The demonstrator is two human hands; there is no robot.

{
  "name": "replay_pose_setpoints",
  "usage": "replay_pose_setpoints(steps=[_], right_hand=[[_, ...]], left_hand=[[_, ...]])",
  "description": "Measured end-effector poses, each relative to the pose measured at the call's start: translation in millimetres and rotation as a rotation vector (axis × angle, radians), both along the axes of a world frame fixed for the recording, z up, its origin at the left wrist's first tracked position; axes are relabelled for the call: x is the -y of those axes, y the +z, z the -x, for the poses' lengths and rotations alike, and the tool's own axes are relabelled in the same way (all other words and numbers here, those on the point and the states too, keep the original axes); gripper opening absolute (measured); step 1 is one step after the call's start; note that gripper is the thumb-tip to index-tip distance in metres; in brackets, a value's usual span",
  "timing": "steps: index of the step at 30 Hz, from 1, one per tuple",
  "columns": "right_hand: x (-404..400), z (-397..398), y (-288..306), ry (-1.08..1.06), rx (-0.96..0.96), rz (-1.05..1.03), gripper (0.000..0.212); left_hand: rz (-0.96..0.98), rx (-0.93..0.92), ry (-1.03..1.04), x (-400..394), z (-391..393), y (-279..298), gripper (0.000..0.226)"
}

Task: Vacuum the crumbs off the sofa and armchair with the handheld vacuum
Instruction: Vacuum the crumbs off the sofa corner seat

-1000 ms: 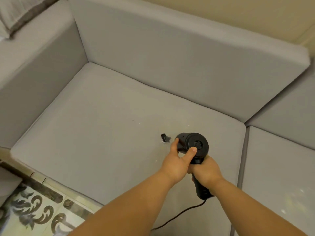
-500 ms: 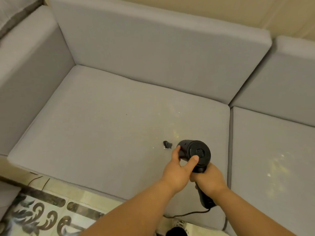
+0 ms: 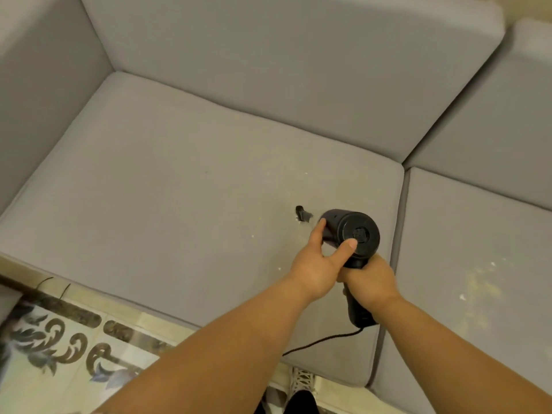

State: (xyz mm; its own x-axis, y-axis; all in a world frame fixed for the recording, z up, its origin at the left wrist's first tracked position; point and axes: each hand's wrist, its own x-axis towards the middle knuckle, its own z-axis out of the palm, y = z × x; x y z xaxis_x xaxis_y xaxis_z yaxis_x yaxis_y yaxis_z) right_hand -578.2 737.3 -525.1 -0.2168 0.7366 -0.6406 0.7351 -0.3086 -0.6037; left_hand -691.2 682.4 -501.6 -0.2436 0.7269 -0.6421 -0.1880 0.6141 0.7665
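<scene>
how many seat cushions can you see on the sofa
2: the seat cushion under the handheld vacuum, and one to its right, cut off by the frame edge. More may lie beyond view.

Soft, even, warm indoor light, faint shadows under the arms, no glare, slight overall softness, wide-angle bending at the edges
</scene>
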Motion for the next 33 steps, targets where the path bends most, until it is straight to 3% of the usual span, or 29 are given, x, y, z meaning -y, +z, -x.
replay_pose_setpoints(steps=[5,11,17,27,33], right_hand=[[15.0,-11.8,7.5,0.005,-0.029,0.072,0.022],[25.3,-16.3,21.0,0.064,-0.027,0.137,0.043],[7.0,-11.4,24.8,0.109,-0.042,0.047,0.021],[-22.2,-0.4,-4.0,0.091,-0.044,0.058,0.036],[4.5,-12.6,4.4,0.108,-0.031,0.116,0.028]], left_hand=[[0.038,-0.006,0.029,12.5,-12.5,9.7,0.077],[0.06,-0.028,0.1,28.8,-20.8,25.1,0.073],[0.015,-0.086,0.117,19.3,-16.1,30.0,0.074],[0.064,-0.045,0.064,-14.2,-0.8,8.3,0.076],[0.083,-0.021,0.126,14.5,-17.6,17.1,0.074]])
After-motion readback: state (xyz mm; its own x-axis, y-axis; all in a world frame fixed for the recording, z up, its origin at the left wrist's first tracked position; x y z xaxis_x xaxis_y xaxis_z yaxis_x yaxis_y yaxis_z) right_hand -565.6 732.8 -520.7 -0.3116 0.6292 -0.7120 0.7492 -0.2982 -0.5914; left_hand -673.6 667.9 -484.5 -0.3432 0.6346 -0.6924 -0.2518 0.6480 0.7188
